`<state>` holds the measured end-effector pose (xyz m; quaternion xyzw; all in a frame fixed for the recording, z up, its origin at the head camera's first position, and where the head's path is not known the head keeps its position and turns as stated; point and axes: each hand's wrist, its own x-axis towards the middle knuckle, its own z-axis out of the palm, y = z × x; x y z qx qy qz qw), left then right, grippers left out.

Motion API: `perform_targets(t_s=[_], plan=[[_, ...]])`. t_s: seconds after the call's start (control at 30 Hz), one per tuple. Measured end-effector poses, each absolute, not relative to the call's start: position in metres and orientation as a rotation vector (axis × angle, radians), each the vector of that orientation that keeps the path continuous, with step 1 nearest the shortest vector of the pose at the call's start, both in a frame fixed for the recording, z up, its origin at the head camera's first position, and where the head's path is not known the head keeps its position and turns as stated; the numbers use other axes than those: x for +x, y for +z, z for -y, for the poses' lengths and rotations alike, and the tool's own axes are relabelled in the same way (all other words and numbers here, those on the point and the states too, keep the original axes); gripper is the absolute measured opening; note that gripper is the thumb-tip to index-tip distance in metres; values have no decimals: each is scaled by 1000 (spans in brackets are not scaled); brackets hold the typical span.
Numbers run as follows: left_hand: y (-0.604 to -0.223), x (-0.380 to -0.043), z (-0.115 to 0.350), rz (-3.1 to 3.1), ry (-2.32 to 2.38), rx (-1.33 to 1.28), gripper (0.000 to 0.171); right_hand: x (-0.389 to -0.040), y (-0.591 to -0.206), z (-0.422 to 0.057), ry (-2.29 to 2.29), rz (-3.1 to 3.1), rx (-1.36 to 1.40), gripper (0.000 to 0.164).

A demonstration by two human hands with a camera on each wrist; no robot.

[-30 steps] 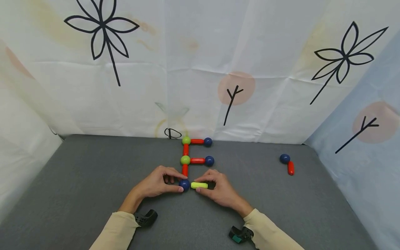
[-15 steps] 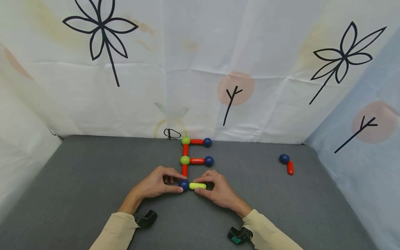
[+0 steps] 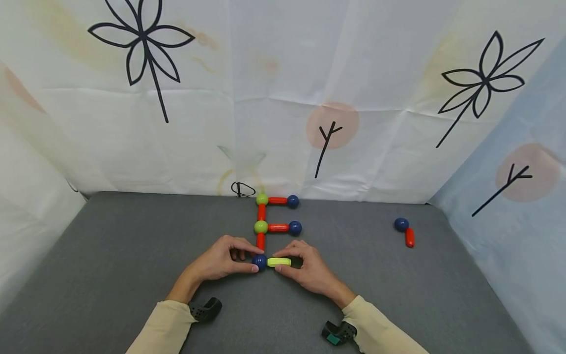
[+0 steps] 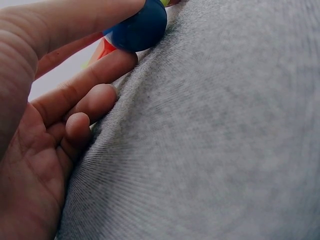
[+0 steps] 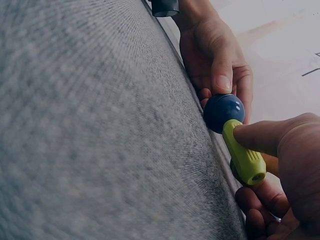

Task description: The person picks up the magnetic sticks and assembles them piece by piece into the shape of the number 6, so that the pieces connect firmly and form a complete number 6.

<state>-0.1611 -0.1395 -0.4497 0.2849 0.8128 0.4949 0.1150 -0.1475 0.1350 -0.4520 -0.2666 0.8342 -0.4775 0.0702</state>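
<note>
My left hand [image 3: 221, 259] pinches a dark blue ball [image 3: 260, 262] between thumb and fingers at the near end of a connected figure. In the right wrist view the same blue ball [image 5: 223, 113] meets one end of a yellow-green rod [image 5: 243, 152]. My right hand [image 3: 307, 266] pinches that rod from the right, thumb on its near side. The figure runs away from me: a red rod [image 3: 261, 241], a green ball [image 3: 261, 226], another red rod [image 3: 262, 212] and a far green ball [image 3: 262, 198]. Red side rods [image 3: 278, 228] lead right to blue balls [image 3: 295, 228].
On the right side of the grey table [image 3: 353, 275] lie a loose blue ball [image 3: 401, 224] and a loose red rod [image 3: 410, 238], close together. A white printed cloth [image 3: 274, 73] stands along the table's back edge, behind the far green ball.
The yellow-green rod in my right hand has moved slightly left, closing the small gap to the blue ball. My left hand keeps its hold on the ball.
</note>
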Motion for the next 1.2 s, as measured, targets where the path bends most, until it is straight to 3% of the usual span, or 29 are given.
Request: perform_targets(t_s=[0.73,1.2], plan=[[-451,-161,139,-2377,1462,830,34,-149,-442,-140,-1513,-2490,-853,28],[-451,-161,140,-2374,1456,829,33,-175,-422,-181,-1591,-2697,-772,27]])
